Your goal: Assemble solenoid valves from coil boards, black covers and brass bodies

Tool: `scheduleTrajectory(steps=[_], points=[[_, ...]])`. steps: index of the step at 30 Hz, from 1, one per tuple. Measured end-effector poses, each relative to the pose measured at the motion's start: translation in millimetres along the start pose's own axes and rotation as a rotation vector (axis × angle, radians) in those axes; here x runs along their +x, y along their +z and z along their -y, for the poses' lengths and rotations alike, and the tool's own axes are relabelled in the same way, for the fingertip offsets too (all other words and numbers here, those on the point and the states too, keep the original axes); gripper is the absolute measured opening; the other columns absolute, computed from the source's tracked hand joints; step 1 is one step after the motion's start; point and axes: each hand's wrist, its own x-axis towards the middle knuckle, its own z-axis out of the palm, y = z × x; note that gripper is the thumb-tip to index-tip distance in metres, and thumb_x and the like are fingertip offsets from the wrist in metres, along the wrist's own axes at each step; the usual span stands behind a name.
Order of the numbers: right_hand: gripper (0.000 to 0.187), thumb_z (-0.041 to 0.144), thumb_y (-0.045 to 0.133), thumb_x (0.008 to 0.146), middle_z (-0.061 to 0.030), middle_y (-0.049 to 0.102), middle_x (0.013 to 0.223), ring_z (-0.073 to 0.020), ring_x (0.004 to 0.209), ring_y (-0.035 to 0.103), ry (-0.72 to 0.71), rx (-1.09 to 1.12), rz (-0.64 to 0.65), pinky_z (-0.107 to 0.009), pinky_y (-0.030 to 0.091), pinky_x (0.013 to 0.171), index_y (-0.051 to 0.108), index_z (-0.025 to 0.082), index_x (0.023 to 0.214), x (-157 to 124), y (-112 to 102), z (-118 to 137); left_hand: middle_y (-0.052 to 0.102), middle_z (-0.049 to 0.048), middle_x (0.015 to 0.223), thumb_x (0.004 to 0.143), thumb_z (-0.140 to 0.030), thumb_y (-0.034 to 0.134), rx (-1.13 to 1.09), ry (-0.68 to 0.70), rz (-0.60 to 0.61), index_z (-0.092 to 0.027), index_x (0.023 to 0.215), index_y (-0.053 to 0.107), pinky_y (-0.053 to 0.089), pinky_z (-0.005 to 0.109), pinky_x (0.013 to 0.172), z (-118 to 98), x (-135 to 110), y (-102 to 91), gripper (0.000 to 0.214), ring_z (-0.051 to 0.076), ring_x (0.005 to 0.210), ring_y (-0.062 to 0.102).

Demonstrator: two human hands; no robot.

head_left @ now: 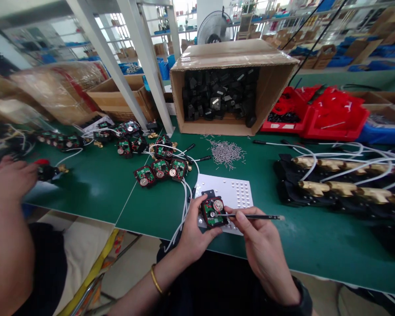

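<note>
My left hand (194, 235) grips a black housing with a green circuit board (213, 213) in it, thumb at the bottom edge and fingers along the left side. A round silver part sits on the board's upper right, with a smaller round one lower down. Between the fingers of my right hand (261, 239) are dark tweezers (258, 216), lying nearly level, their tip over the board beside the small round part. Beneath the housing lies a white sheet (213, 182) bearing rows of small shiny discs. White cables (181, 219) run past my left hand.
Several open circuit-board units (160, 168) lie to the left, with a pile of screws (226, 152) ahead. Behind stands a carton (230, 55) of black housings. Brass-fitted assemblies (342, 188) and red bins (335, 116) occupy the right. A co-worker's hand (15, 175) is at far left.
</note>
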Motion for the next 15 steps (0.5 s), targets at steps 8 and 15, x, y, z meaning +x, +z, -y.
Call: scheduleTrajectory(steps=[8,15], points=[[0.021,0.036,0.072,0.071,-0.0057,0.069,0.088,-0.0202,0.088,0.061,-0.021,-0.013,-0.002,-0.034,0.043,0.083,0.062,0.018,0.076,1.6,-1.3,-3.1,0.028,0.0085,0.143,0.068,-0.027,0.074,0.126,0.147,-0.057,-0.028,0.129,0.035,0.022,0.047,0.111,-11.0,5.7,-3.2,0.073,0.029,0.133,0.025],[0.02,0.035,0.068,0.075,-0.0064,0.069,0.088,-0.02,0.085,0.063,-0.071,-0.079,0.005,-0.034,0.046,0.079,0.058,0.018,0.077,7.6,-1.3,-8.2,0.039,0.0106,0.133,0.075,-0.019,0.067,0.047,0.373,-0.071,-0.027,0.124,0.035,0.03,0.05,0.104,1.5,5.8,0.2,0.059,0.027,0.125,0.038]])
